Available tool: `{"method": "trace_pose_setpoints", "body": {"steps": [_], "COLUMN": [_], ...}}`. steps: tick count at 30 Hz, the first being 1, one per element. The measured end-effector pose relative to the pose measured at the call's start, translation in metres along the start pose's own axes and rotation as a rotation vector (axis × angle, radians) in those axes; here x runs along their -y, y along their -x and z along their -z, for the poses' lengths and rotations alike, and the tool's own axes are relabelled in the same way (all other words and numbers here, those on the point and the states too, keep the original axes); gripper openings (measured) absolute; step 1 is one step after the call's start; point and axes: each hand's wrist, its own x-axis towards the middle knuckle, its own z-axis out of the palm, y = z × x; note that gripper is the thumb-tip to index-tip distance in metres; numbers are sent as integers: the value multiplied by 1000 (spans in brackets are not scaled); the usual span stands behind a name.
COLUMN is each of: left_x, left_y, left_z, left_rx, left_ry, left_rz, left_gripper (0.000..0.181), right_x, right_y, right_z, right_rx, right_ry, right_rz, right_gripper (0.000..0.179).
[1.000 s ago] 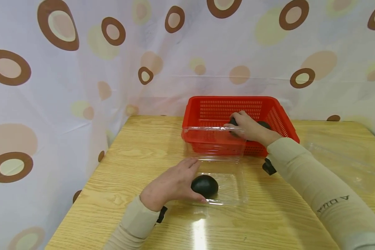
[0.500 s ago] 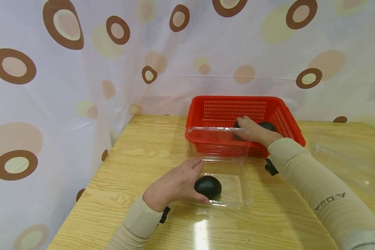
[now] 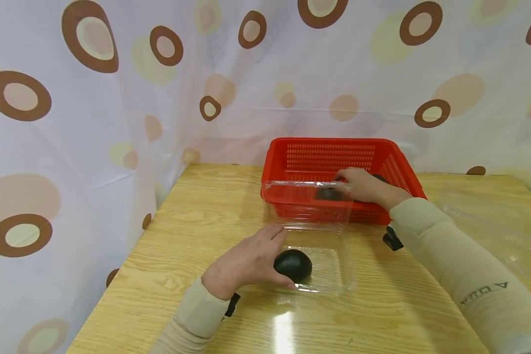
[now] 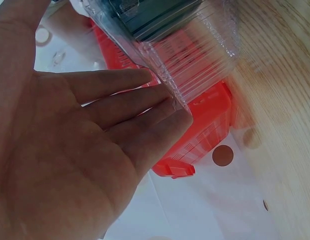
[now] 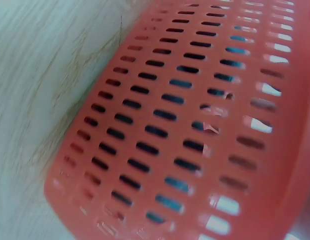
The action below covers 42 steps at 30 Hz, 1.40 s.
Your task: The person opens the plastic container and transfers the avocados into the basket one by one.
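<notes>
My left hand (image 3: 252, 260) rests against the left side of a clear plastic clamshell box (image 3: 331, 268). Its fingers look straight in the left wrist view, their tips touching the box's edge, and the thumb lies at the front rim. Inside the box sits a smooth, dark, egg-shaped fruit (image 3: 294, 265), like an avocado. My right hand (image 3: 362, 186) reaches into a red slotted basket (image 3: 283, 147). Beside its fingers lies a similar dark fruit (image 3: 329, 193), seen through the raised clear lid (image 3: 292, 196). Another one (image 3: 379, 177) shows behind the hand. The right fingertips are mostly hidden.
A second clear plastic container (image 3: 491, 226) lies at the right, partly behind the right sleeve (image 3: 460, 270). The wooden table (image 3: 194, 206) backs onto a patterned curtain (image 3: 247, 88). The basket's slotted wall (image 5: 160, 115) fills the right wrist view.
In the basket, the right hand has gone lower and a little right; the dark fruit it was around now lies left of its fingers. The left hand stays at the box.
</notes>
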Motion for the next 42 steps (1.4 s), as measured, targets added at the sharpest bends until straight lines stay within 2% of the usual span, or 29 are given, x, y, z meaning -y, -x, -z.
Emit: {"method": "trace_pose_setpoints", "body": {"steps": [4,7,12,20,33,42], "left_x": [-1,-2,-2,-2,-5,-4], "left_y": [0,-1,-2,-2,0,0], "left_z": [-1,-1,-2,-3,-2,-2], "left_rx": [13,20,23,23,20,32], "left_ry": [20,41,64,82,62,91], "left_rz": [10,24,36,52,36,53], "left_gripper": [110,112,113,114,113,113], "right_x": [-5,-8,-12,-14,-5,10], "right_y": [8,16,32,60,102,129], "right_z": [3,7,13,17,19,20], "right_rx": [-42,-87,-167,-250,-304,-377], "right_ry": [-30,-36,-12,-7,-16,-7], "right_rz": [-80,-98,-64,-37,-4,44], "right_gripper": [32,30,27,26,24,22]}}
